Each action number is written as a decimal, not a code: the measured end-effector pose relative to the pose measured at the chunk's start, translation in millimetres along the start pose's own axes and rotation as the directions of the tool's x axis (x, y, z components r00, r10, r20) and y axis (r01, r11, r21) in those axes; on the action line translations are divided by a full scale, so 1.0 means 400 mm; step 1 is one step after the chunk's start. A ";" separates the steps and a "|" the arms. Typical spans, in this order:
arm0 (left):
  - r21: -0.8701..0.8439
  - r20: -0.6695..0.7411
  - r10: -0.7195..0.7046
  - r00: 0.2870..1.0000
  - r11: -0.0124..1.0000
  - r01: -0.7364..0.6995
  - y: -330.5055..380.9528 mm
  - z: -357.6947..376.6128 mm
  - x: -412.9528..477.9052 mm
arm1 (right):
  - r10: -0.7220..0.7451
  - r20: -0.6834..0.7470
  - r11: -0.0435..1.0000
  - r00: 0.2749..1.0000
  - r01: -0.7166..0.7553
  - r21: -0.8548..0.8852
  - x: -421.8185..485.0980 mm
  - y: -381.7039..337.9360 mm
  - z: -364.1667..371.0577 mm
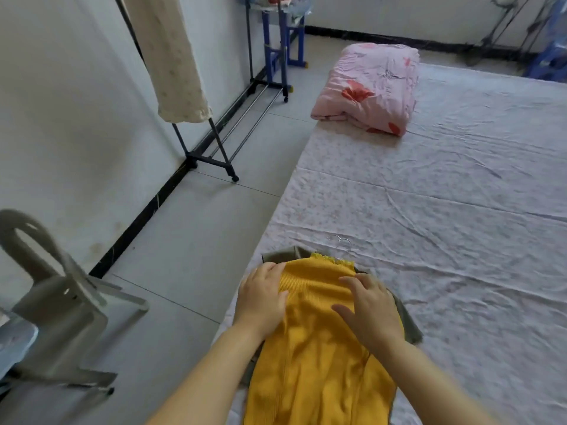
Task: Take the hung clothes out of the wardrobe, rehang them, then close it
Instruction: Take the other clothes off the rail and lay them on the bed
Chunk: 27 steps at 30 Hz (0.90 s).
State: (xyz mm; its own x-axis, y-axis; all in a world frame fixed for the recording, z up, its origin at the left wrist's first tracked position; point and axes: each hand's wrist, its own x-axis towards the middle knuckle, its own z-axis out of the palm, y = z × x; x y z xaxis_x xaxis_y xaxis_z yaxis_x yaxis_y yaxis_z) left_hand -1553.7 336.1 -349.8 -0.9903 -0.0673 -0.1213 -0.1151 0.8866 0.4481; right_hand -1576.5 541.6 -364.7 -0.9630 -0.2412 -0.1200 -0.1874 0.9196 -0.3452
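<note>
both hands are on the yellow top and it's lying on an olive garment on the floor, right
Not quite: the yellow top is on the bed, not the floor. The head view shows it lying on the olive garment at the bed's near edge, with the left hand and right hand resting on it.

Both bare forearms reach forward from the lower edge, side by side. The left hand (262, 297) lies palm down, fingers together and lightly bent. The right hand (369, 308) is palm down too, fingers spread and nearly straight
</note>
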 end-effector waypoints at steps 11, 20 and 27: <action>0.065 -0.294 -0.321 0.900 0.933 0.353 -0.249 -0.226 -0.309 | -0.467 0.121 0.878 0.876 0.476 -0.055 -0.019 -0.416 -0.024; -0.047 -0.544 -0.637 0.546 0.674 0.738 -0.476 -0.356 -0.914 | -0.855 0.199 0.493 0.480 0.870 0.021 -0.334 -0.931 0.088; -0.106 -0.612 -0.750 0.251 0.392 0.914 -0.559 -0.371 -1.513 | -0.960 0.267 0.110 0.081 0.989 0.096 -0.813 -1.258 0.221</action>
State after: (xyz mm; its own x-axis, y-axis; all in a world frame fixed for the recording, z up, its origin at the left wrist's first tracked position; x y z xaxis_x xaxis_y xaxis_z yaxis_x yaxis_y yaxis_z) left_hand -940.3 110.8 -245.0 -0.2098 -0.9619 0.1751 -0.9582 0.2379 0.1590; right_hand -1152.0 129.9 -234.5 0.1538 -0.9854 0.0734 -0.9547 -0.1674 -0.2459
